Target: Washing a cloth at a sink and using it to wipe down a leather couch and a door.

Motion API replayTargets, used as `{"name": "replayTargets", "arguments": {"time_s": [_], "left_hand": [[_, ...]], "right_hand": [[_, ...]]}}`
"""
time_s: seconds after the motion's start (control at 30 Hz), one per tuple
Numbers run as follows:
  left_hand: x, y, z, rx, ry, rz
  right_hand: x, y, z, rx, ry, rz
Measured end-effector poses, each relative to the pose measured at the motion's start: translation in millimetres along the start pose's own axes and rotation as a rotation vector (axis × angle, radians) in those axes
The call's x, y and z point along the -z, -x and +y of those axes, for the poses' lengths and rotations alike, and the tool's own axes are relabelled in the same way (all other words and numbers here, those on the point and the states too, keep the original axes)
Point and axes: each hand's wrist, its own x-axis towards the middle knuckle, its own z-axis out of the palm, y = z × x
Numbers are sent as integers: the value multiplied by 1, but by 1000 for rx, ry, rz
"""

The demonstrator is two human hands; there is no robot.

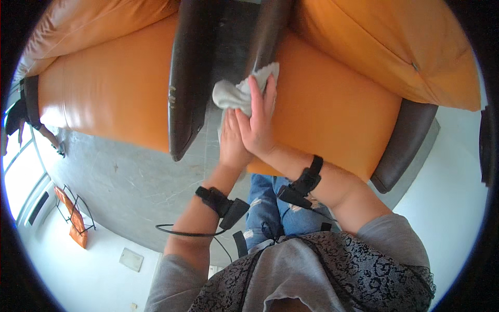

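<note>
A crumpled white cloth [232, 95] lies bunched against the dark brown armrest [269, 37] of an orange sofa seat [331, 105]. My right hand [259, 123] presses on the cloth with its fingers pointing away from me. Beside it and touching it, my left hand [234, 138] has its fingertips on the cloth's near edge. Part of the armrest is hidden beneath the cloth and hands. Each wrist wears a black strap with a small device.
Across a narrow gap stands a second orange seat [109, 89] with a dark armrest [187, 85], its edge scuffed. A person's leg [50, 134] shows at far left. An orange chair with a black frame [74, 218] stands by the white wall. The floor [132, 171] is grey.
</note>
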Motion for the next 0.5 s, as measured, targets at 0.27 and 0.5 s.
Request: {"name": "replayTargets", "arguments": {"time_s": [0.27,0.5], "left_hand": [[59,-204,20,-227,159,153],[29,-230,22,-404,34,312]], "right_hand": [[33,-185,18,349,20,249],[42,-196,50,336,71,227]]}}
